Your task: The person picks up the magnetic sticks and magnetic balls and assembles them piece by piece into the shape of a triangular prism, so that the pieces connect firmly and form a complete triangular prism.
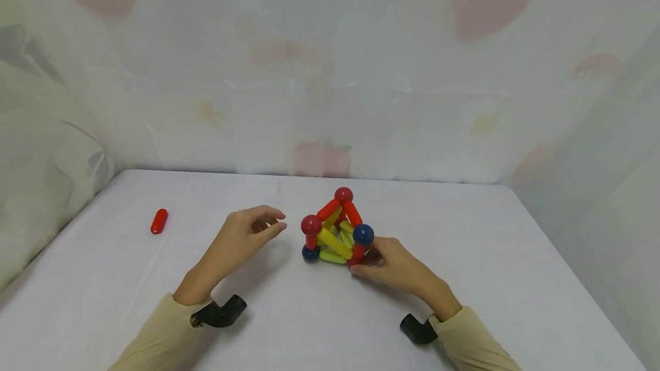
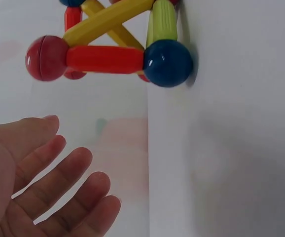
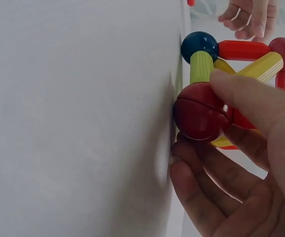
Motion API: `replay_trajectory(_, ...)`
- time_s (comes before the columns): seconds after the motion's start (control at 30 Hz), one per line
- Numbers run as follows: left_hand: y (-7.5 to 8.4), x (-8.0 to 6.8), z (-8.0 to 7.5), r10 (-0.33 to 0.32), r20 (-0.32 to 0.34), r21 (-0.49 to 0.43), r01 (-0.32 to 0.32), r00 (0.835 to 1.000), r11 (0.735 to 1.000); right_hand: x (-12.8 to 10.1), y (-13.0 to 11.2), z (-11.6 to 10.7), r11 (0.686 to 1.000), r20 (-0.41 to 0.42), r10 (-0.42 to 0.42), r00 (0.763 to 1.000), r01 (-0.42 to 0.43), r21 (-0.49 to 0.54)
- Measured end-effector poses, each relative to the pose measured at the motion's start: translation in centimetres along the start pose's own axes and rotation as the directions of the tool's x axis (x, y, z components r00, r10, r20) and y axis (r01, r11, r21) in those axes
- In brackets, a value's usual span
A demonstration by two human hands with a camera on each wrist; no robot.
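A frame of magnetic rods and balls, with yellow rods (image 1: 335, 243) crossing its sides, stands on the white table. My right hand (image 1: 396, 265) is at its near right corner, pinching the lower red ball (image 3: 201, 112) between thumb and fingers. Above that corner sits a blue ball (image 1: 363, 235). My left hand (image 1: 242, 236) hovers to the left of the frame, fingers loosely bent and holding nothing. Nearest to it are an upper red ball (image 2: 46, 58) and a lower blue ball (image 2: 168, 63), joined by a red rod (image 2: 105, 59).
A loose red rod (image 1: 159, 221) lies at the far left of the white-covered table (image 1: 309, 325). Patterned cloth (image 1: 319, 73) hangs behind the table and along its sides. A black wrist-worn piece (image 1: 220, 312) sticks out from the left sleeve, another (image 1: 417, 330) from the right.
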State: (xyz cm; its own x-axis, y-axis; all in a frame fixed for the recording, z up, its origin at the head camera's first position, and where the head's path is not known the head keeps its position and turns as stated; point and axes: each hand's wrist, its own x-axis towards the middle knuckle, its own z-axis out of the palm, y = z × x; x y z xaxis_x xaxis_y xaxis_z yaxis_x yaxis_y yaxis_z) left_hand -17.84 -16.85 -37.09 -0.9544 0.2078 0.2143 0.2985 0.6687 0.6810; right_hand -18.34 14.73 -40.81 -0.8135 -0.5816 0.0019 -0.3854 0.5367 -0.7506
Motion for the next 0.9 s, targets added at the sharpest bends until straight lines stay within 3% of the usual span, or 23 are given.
replay_trajectory(0.3, -1.3, 0.3, -1.3, -0.002, -0.078, 0.031, 0.005, 0.997, 1.0, 0.0, 0.0, 0.1, 1.0, -0.008, 0.004, 1.0, -0.004, -0.018)
replay_trajectory(0.63, -3.3, 0.3, -3.5, 0.024, -0.187, 0.09, -0.007, 0.982, 0.996, 0.0, 0.0, -0.1, 1.0, -0.008, 0.006, 1.0, -0.006, -0.025)
replay_trajectory(0.9, -4.1, 0.2, -4.8, -0.006, -0.2, 0.095, 0.026, 0.98, 0.995, 0.0, -0.1, -0.2, 1.0, -0.007, 0.017, 1.0, -0.017, -0.017)
